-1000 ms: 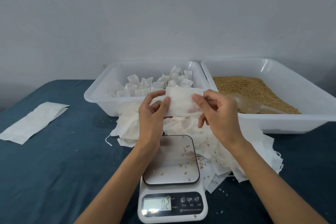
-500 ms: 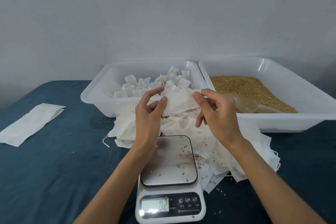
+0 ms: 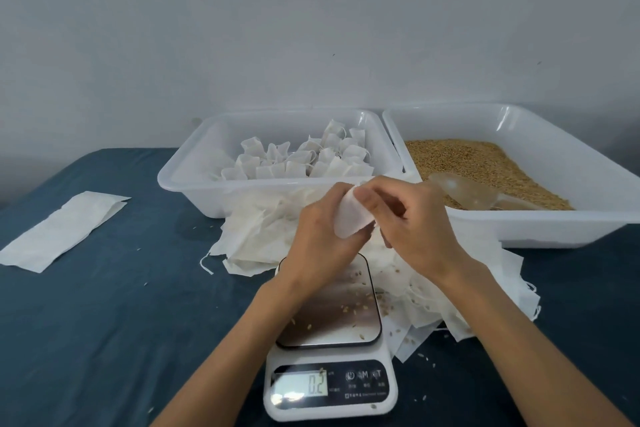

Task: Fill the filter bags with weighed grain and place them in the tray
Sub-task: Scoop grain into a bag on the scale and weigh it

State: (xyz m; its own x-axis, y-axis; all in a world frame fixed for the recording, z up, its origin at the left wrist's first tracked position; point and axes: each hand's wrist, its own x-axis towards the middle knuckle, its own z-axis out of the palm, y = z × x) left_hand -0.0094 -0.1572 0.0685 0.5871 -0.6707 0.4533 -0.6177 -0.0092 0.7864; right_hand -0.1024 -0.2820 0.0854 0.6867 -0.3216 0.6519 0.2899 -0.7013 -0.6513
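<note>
Between our fingertips we hold a thin white paper filter bag [image 3: 350,218], empty as far as we can see, raised above the far edge of the scale. Our right hand [image 3: 412,222] pinches its upper part, thumb on top and fingers curled behind it; our left hand [image 3: 317,234] grips it from the other side, fingers curled round the bag's lower edge. The two hands are close together, nearly touching, and the bag bulges into a rounded shape between them.

Directly below the hands lies a loose heap of flat white empty filter bags [image 3: 263,236], spread on the dark blue cloth-covered table [image 3: 86,322] and reaching under and to the right of the scale. The small white digital kitchen scale with a steel weighing plate [image 3: 329,326] sits nearest to us; a few stray grains lie on its plate and its display reads 0.2.

Behind the heap stands the translucent white plastic tray on the left [image 3: 180,180], which holds a cluster of filled white bags [image 3: 304,159] standing packed together. Just beside it on the right, the second translucent white plastic tray [image 3: 571,229] holds a layer of golden-brown grain [image 3: 464,156], with a translucent pale plastic scoop [image 3: 464,191] lying on the grain at its near side.

Well apart to the far left, a long flat white paper sleeve [image 3: 62,229] lies on the table. A plain pale wall [image 3: 311,28] rises behind everything.
</note>
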